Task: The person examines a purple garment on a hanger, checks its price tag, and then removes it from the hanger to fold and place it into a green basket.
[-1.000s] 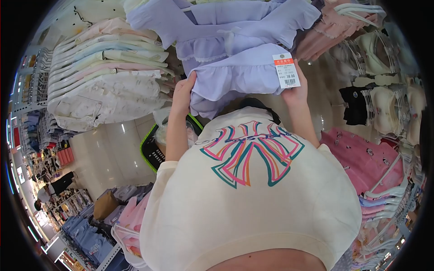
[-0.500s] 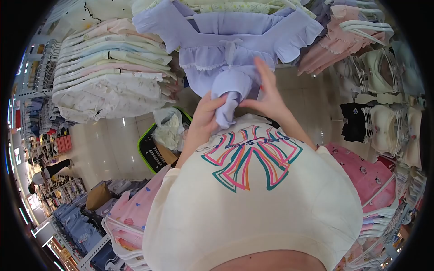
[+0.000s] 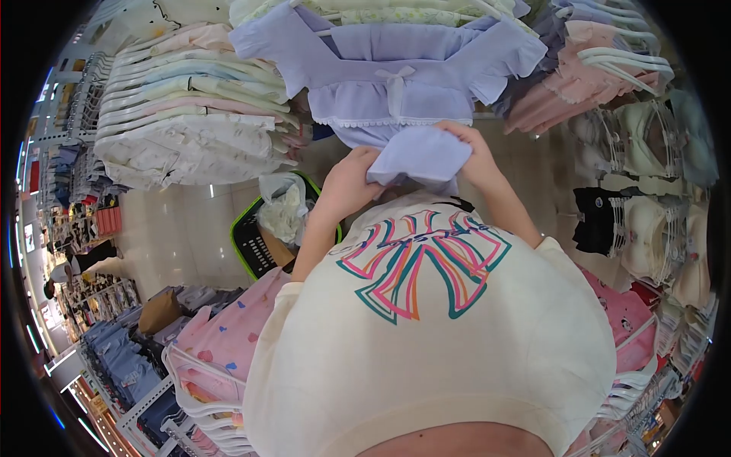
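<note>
A lavender top [image 3: 343, 84] with short ruffled sleeves, a small bow and white lace trim hangs on a hanger in front of me. Just below its lace, a folded piece of lavender cloth [image 3: 422, 154] is stretched between my hands. My left hand [image 3: 349, 183] is closed on the cloth's left edge, fingers curled in. At the upper right edge, my right hand [image 3: 476, 156] pinches it between thumb and fingers. Where this cloth meets the hanging top is hidden behind the fold.
Pale patterned garments [image 3: 190, 148] hang in a row at left, pink ruffled ones [image 3: 560, 84] at right. A black basket with a green rim [image 3: 234, 228] holding a plastic bag stands on the floor. Bras [image 3: 646, 221] hang at far right; pink garments [image 3: 228, 327] flank me. A person [image 3: 87, 259] is far left.
The lavender cloth was bunched and hanging from my left hand; now it is spread flatter between both hands. My right hand has gone from open fingers to gripping its edge.
</note>
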Available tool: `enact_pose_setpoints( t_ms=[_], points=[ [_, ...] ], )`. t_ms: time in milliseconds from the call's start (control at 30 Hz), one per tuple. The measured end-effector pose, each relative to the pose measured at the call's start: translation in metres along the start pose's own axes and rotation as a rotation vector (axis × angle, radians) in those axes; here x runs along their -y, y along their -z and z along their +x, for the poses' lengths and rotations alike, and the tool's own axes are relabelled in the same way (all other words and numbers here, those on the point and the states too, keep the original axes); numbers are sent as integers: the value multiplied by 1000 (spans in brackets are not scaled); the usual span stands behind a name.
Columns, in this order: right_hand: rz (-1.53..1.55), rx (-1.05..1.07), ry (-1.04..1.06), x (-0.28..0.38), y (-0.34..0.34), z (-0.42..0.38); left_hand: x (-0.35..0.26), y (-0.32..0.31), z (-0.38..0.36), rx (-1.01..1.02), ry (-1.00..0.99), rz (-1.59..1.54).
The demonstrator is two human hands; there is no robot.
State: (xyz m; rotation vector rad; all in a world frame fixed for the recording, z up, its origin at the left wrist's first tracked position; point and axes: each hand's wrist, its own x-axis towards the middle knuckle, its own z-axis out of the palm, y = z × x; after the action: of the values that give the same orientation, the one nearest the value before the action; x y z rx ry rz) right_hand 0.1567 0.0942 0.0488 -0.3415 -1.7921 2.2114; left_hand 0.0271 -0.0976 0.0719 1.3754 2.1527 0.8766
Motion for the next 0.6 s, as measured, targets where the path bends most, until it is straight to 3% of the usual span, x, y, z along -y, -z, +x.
enact_pose_setpoints(
  t_ms=[100,133,200,233,267,300,333,600],
  points=[
    [479,-283,-133,6,3,4,24,-11,-4,-22,66,-189],
    [642,-394,-188,11,3,5,31,-14,-5,-66,222,-446],
    [868,-351,-239,11,14,13,37,-17,-7,-148,542,-959],
    [915,-324,-271,12,18,14,36,-19,-8,-225,449,-1310],
    [962,-294,-304,12,22,14,35,-20,-7,-230,419,-1455],
    [1130,39,-208,9,29,13,26,-15,-3,-238,385,-1600],
    [1139,43,-240,8,30,14,19,-12,0,-247,350,-1744],
    [1154,32,-395,27,24,12,4,1,12,-341,228,-1829]
  ],
)
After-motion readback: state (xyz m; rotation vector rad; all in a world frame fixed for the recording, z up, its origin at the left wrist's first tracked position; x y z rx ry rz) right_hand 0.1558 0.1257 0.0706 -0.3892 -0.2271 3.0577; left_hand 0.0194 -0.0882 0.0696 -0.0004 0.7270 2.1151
